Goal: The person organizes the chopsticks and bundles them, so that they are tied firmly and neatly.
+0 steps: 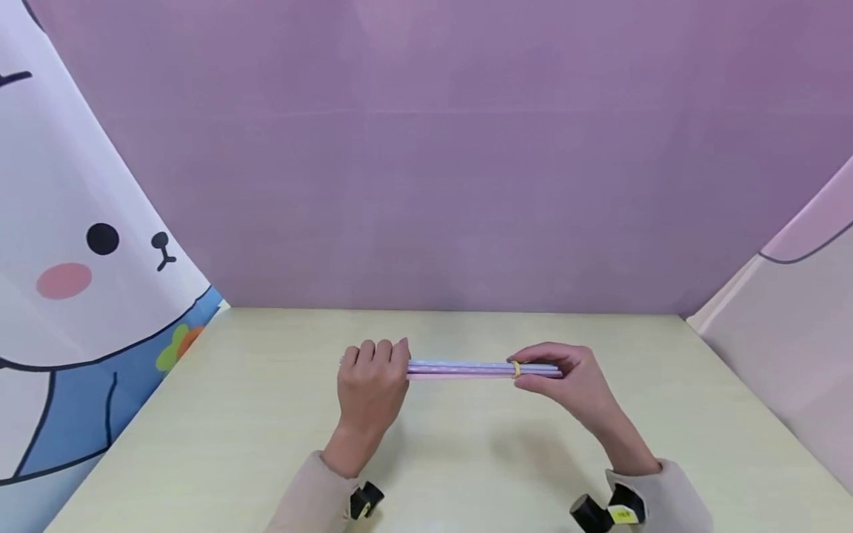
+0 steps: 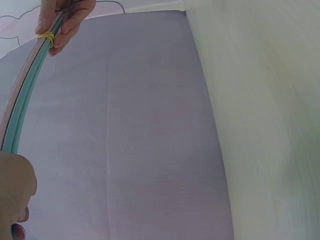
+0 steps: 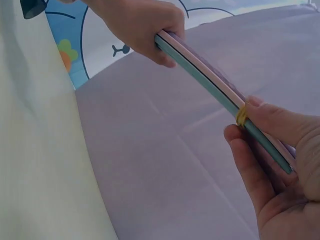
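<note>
A bundle of slim pastel sticks (image 1: 460, 367), pink, lilac and blue-green, is held level above the table; their exact kind is not clear. My left hand (image 1: 373, 381) grips it in a fist, hiding that end. Around the other end sits a yellow rubber band (image 1: 516, 369), seen wound in more than one turn in the right wrist view. Thumb and fingertips of my right hand (image 1: 566, 374) pinch the bundle at the band (image 3: 241, 116). The stick ends reach a little past it toward the right palm.
A pale wooden table (image 1: 266, 429) lies under both hands. Behind it stands a plain purple backdrop (image 1: 433, 185). A cartoon-printed cloth (image 1: 80, 185) hangs at the left and a pale printed one (image 1: 793, 333) at the right.
</note>
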Available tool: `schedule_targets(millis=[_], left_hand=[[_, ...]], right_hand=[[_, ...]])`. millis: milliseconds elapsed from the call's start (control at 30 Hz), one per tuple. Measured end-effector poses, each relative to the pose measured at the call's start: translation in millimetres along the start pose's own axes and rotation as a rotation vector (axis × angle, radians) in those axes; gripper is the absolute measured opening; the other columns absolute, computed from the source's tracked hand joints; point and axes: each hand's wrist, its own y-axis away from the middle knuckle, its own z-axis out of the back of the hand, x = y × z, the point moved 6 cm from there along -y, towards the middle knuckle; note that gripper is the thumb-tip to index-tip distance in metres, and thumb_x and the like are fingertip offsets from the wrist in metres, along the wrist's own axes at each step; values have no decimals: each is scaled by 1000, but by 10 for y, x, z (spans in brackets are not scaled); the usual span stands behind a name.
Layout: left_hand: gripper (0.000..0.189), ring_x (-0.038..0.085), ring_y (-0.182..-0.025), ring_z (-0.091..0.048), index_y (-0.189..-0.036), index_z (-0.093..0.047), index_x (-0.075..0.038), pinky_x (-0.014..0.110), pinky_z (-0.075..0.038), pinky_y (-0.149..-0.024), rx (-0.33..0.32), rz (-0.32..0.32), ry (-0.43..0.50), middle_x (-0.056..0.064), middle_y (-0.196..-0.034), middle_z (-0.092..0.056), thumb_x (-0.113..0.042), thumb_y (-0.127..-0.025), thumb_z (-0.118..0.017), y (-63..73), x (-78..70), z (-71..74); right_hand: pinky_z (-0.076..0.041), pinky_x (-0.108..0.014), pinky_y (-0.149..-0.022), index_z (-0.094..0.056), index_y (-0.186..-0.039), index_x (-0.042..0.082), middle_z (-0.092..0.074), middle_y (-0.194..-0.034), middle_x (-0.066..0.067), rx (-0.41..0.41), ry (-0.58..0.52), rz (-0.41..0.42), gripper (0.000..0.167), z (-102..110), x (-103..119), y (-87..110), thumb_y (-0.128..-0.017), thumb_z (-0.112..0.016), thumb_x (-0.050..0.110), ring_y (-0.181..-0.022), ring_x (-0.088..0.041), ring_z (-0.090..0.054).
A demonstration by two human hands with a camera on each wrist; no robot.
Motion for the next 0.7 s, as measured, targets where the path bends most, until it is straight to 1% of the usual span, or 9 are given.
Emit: schedule_targets(millis=[67,167,267,367,433,500,567,600,700], left_hand=[[46,18,-41,-43,-53,-53,-8,27,-33,-44,3,4,0,3,-46,-50,-8,-97,-42,4,19,2],[47,18,-41,-44,-52,-54,-9,27,-34,-44,21,11,4,3,-46,-51,-9,-98,-41,18,20,1],[49,18,-41,-49,-54,-59,-9,28,-38,-45,35,-11,9,3,-47,-54,-9,-98,-40,48,-35,2],[48,16,-41,-51,-57,-65,-9,27,-39,-43,37,-37,12,2,-48,-57,-11,-98,-41,77,-91,-1],[47,15,-40,-52,-58,-66,-8,26,-40,-43,29,-45,22,2,-49,-58,-12,-98,-43,93,-104,-6],[48,15,-39,-51,-55,-63,-8,25,-38,-42,23,-40,23,2,-47,-57,-14,-98,-43,103,-92,-16],[50,15,-38,-49,-52,-59,-9,25,-37,-41,14,-38,19,1,-46,-55,-16,-99,-43,108,-73,-23],[51,15,-38,-48,-51,-56,-10,25,-37,-41,8,-38,15,1,-45,-54,-17,-99,-43,108,-62,-25],[51,15,-38,-46,-49,-53,-11,25,-36,-42,-15,-42,3,1,-44,-51,-16,-99,-43,95,-31,-23]], right_hand=[[-49,-18,-56,-73,-95,6,-72,-89,10,8,-7,33,25,9,32,-3,-76,-72,-9,-67,1,-59],[-49,-18,-53,-73,-93,3,-72,-86,10,-19,24,32,22,-16,33,7,-75,-72,-9,-65,1,-59],[-49,-20,-53,-72,-91,-2,-71,-80,13,-57,88,-39,19,-85,-32,33,-72,-77,-3,-63,0,-60],[-48,-21,-52,-73,-88,-3,-70,-75,15,-90,148,-103,22,-151,-104,49,-69,-82,3,-59,0,-57],[-47,-21,-50,-74,-87,-2,-69,-72,15,-107,174,-120,24,-174,-126,52,-66,-83,5,-56,0,-54],[-47,-22,-49,-74,-87,-1,-70,-73,16,-124,200,-109,24,-166,-119,46,-65,-84,6,-56,-1,-54],[-49,-22,-52,-74,-89,0,-70,-77,17,-103,217,-94,26,-153,-99,40,-66,-84,7,-60,-1,-58],[-51,-22,-54,-74,-91,0,-71,-81,18,-79,220,-80,26,-144,-86,37,-67,-84,7,-63,-1,-60],[-55,-23,-61,-72,-97,-2,-71,-90,17,4,173,-45,27,-99,-47,36,-72,-80,4,-74,-2,-67]])
